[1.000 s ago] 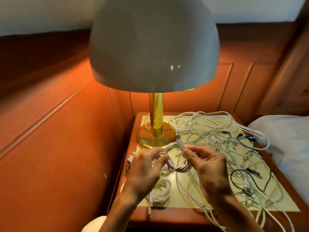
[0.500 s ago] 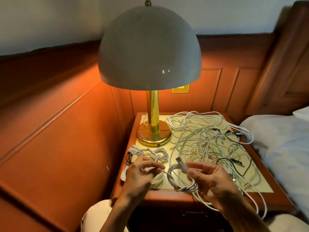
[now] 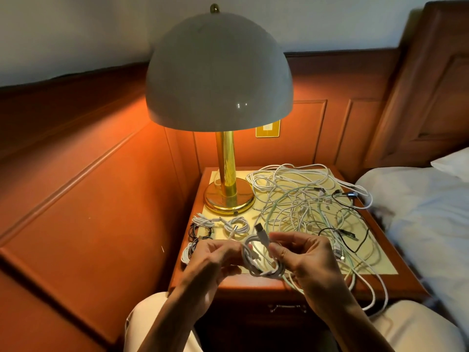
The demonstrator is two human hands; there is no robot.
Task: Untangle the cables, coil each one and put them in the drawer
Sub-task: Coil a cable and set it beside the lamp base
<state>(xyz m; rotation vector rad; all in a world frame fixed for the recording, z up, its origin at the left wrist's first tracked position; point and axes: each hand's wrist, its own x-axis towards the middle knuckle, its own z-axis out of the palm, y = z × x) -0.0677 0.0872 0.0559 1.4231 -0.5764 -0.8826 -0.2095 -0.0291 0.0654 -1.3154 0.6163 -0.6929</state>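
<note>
I hold a coiled white cable (image 3: 256,265) above the front edge of the nightstand (image 3: 253,283). My right hand (image 3: 304,260) grips the coil, its USB plug sticking up by the thumb. My left hand (image 3: 210,257) pinches the cable's loose end at the coil's left side. A tangle of white, pale green and black cables (image 3: 309,207) covers the right of the top. Several coiled cables (image 3: 218,224) lie at the front left. The drawer (image 3: 286,307) below is closed, its handle showing between my knees.
A brass lamp (image 3: 225,189) with a large grey dome shade stands at the back left of the nightstand. Wood panelling runs along the left and behind. A bed with white sheets (image 3: 426,214) borders the right side. Some cables hang over the front right edge.
The view has pulled back and tilted up from the nightstand. Both hands have drawn the coil toward the front edge, and my left hand has come in against the coil's left side.
</note>
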